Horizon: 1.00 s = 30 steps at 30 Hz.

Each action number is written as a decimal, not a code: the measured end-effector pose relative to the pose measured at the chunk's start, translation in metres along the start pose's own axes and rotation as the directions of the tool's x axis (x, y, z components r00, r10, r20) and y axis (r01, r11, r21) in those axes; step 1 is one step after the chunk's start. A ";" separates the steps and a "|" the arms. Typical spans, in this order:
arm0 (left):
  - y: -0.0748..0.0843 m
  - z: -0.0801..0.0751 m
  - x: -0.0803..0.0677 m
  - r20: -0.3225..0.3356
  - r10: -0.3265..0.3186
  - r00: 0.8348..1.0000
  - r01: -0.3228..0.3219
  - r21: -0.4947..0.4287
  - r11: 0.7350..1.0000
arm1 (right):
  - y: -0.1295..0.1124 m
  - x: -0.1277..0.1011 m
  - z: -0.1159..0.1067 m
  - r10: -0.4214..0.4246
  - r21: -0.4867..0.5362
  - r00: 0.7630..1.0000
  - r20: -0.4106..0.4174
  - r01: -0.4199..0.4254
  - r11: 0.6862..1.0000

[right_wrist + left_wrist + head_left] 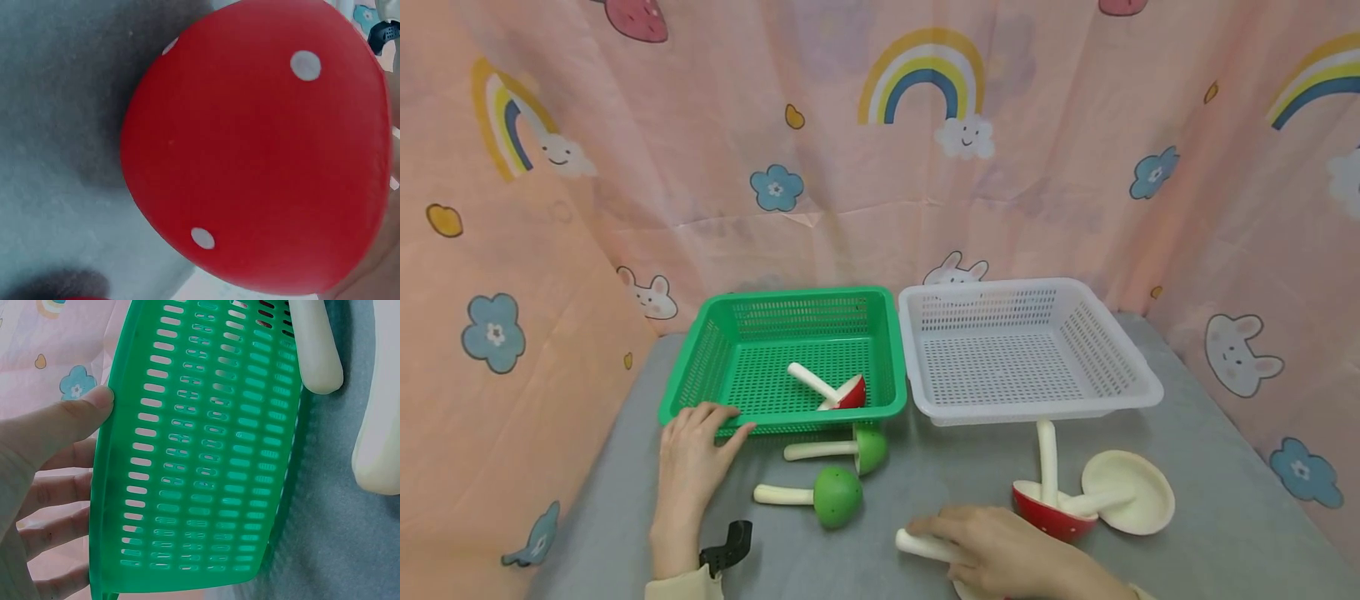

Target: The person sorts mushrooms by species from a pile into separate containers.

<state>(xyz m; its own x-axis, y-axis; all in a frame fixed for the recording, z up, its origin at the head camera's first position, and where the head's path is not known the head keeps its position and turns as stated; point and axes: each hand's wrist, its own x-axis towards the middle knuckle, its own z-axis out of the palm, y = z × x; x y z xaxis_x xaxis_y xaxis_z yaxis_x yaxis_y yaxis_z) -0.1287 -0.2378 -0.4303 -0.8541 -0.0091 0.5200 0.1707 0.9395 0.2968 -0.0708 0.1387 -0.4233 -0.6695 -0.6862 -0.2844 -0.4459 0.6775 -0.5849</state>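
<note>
left hand (694,450) pinches the green basket (700,367) rim — right hand (1000,550) grips a red mushroom (256,150).

Two baskets, one green (700,358) and one white (1120,350); six toy mushrooms.
</note>
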 end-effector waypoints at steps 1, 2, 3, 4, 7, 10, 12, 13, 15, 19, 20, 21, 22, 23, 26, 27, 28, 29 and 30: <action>0.000 0.000 0.000 0.001 0.000 1.000 0.000 0.000 1.000 | 0.000 0.000 0.001 0.003 0.010 1.000 0.004 -0.003 1.000; 0.000 0.000 0.000 0.001 -0.001 1.000 0.001 0.000 1.000 | 0.001 0.000 0.001 0.006 0.019 1.000 0.007 -0.006 1.000; 0.000 0.001 0.000 0.001 -0.002 1.000 0.002 0.000 1.000 | 0.001 0.000 0.002 0.011 0.032 1.000 0.013 -0.011 0.999; 0.000 0.001 0.000 0.002 -0.003 1.000 0.003 -0.001 1.000 | 0.001 0.000 0.002 0.017 0.045 1.000 0.020 -0.018 0.999; 0.000 0.001 -0.001 0.004 -0.005 1.000 0.005 0.001 1.000 | 0.001 -0.001 0.002 0.038 0.070 0.999 0.033 -0.040 0.997; 0.000 0.001 -0.001 0.004 -0.006 1.000 0.006 0.003 1.000 | 0.000 -0.001 0.000 0.051 0.076 0.998 0.034 -0.053 0.996; 0.000 0.001 -0.001 0.003 -0.007 1.000 0.007 0.004 1.000 | 0.000 -0.001 -0.001 0.053 0.072 0.998 0.032 -0.055 0.996; 0.000 0.001 -0.001 0.002 -0.007 1.000 0.007 0.005 1.000 | -0.001 -0.001 -0.002 0.053 0.070 0.998 0.031 -0.055 0.996; 0.000 0.002 -0.001 -0.002 -0.006 1.000 0.006 0.003 1.000 | -0.001 -0.002 -0.003 0.046 0.058 0.999 0.025 -0.048 0.997; -0.001 0.002 -0.001 -0.007 -0.003 1.000 0.003 0.001 1.000 | -0.002 -0.001 -0.006 0.017 0.026 1.000 0.001 -0.017 1.000; -0.001 0.001 -0.001 -0.007 -0.002 1.000 0.002 0.001 1.000 | -0.002 -0.001 -0.007 -0.002 0.010 1.000 -0.016 0.002 1.000; -0.001 0.001 -0.001 -0.007 -0.002 1.000 0.002 0.001 1.000 | -0.002 -0.001 -0.007 -0.020 -0.001 0.999 -0.031 0.020 1.000; 0.000 0.001 -0.001 -0.006 -0.002 1.000 0.002 0.001 1.000 | -0.002 0.000 -0.008 -0.040 -0.015 0.998 -0.049 0.039 0.999; 0.000 0.001 -0.001 -0.006 -0.002 1.000 0.002 0.001 1.000 | -0.003 0.000 -0.009 -0.063 -0.031 0.996 -0.069 0.061 0.998; -0.001 0.001 0.000 -0.004 -0.002 1.000 0.002 0.001 1.000 | -0.004 0.002 -0.013 -0.142 -0.097 0.981 -0.133 0.130 0.987; -0.001 0.001 0.000 -0.004 -0.002 1.000 0.002 0.000 1.000 | -0.005 0.002 -0.014 -0.163 -0.118 0.975 -0.150 0.146 0.982; -0.001 0.001 0.000 -0.004 -0.002 1.000 0.002 0.001 1.000 | -0.005 0.003 -0.016 -0.184 -0.137 0.969 -0.164 0.162 0.977; -0.001 0.001 0.000 -0.004 -0.002 1.000 0.002 0.001 1.000 | -0.006 0.005 -0.018 -0.198 -0.149 0.965 -0.172 0.173 0.974; -0.001 0.001 0.000 -0.003 -0.002 1.000 0.002 0.002 1.000 | -0.007 0.006 -0.020 -0.214 -0.165 0.959 -0.183 0.185 0.969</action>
<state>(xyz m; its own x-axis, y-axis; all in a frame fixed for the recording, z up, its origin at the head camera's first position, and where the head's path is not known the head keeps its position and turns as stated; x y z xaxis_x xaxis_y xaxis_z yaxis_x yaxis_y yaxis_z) -0.1296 -0.2379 -0.4317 -0.8532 -0.0119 0.5215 0.1679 0.9403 0.2961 -0.0834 0.1357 -0.4056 -0.6556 -0.7551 -0.0086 -0.6536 0.5731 -0.4942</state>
